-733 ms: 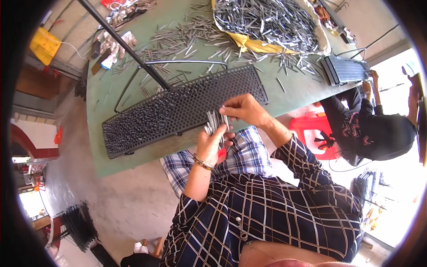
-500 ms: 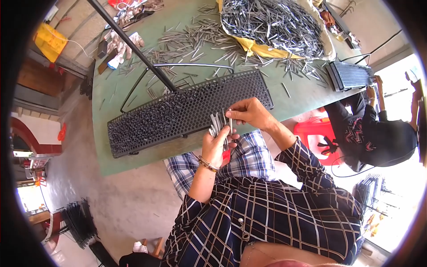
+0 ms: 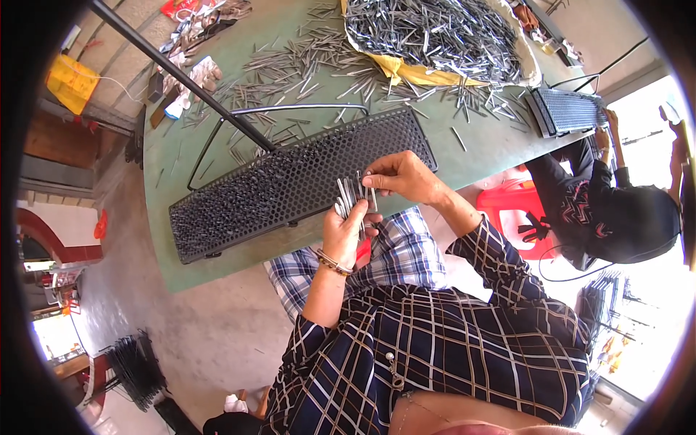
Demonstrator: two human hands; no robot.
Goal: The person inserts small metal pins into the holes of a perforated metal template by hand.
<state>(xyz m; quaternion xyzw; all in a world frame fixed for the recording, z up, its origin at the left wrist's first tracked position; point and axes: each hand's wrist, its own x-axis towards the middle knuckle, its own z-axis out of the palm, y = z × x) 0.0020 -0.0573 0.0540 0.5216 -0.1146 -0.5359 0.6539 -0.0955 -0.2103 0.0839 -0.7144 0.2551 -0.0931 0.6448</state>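
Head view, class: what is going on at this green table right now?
A person in a checked shirt holds a bundle of thin metal pins upright in the left hand, while the right hand pinches one pin at the top of the bundle. Just beyond the hands, a long black perforated tray lies on the green table. Loose pins are scattered over the table, and a large heap of pins sits on yellow sheeting at the far side. Another person sits on the right by a second tray.
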